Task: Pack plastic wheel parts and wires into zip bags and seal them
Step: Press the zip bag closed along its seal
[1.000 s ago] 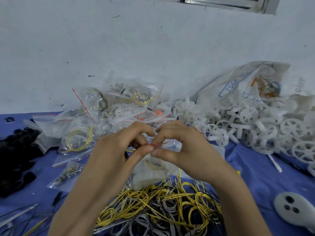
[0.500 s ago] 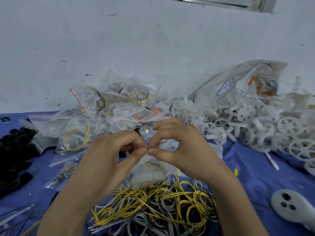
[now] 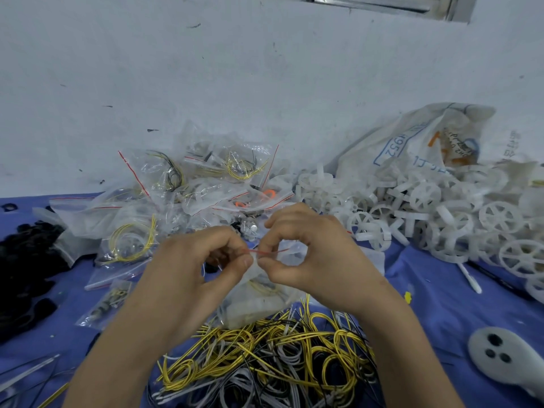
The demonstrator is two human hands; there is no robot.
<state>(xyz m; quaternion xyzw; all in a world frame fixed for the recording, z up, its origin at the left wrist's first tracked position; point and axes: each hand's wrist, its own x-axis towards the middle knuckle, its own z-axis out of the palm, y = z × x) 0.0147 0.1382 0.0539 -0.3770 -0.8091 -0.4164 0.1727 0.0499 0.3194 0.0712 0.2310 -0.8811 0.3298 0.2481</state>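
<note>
Plastic bag [image 3: 259, 298] between left hand [image 3: 191, 266], right hand [image 3: 312, 254]

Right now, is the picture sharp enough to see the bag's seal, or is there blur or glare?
Head view: soft even light, no hard shadows or glare; left hand, right hand and red seal strip look sharp; wheels at the right edge look softer.

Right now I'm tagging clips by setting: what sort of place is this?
Probably a small hand-packing workbench: a heap of white plastic wheels beside a printed sack, a pile of filled zip bags against the wall, and loose wire coils on the blue cloth.
</note>
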